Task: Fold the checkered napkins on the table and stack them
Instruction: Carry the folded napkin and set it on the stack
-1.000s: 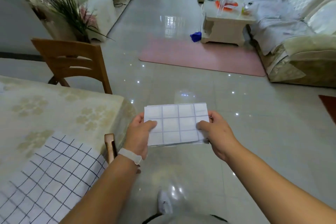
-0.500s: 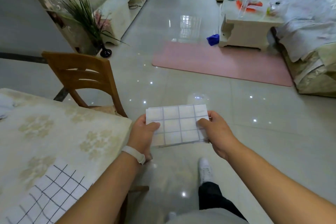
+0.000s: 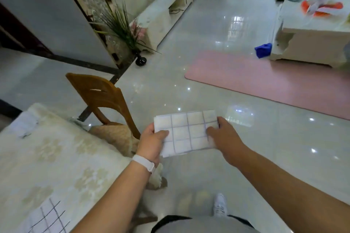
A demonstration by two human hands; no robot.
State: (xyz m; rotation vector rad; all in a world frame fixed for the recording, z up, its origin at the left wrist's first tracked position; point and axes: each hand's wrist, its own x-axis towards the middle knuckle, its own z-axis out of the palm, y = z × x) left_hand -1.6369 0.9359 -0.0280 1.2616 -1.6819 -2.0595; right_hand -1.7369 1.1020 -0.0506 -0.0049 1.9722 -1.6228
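A folded white napkin with a grey check is held flat in the air over the floor, just right of the table. My left hand grips its left edge, thumb on top. My right hand grips its right edge, thumb pressed on the cloth. A second checkered napkin lies spread flat on the table at the bottom left, only its corner in view. The table has a pale floral cloth.
A wooden chair with a cushioned seat stands at the table's far corner. A small white cloth lies near the table's far-left edge. A pink mat and a coffee table are across the glossy floor.
The view has swung left and tilted down, so the table's napkin slid almost out of frame. The folded napkin stays held in both hands, now tilted slightly.
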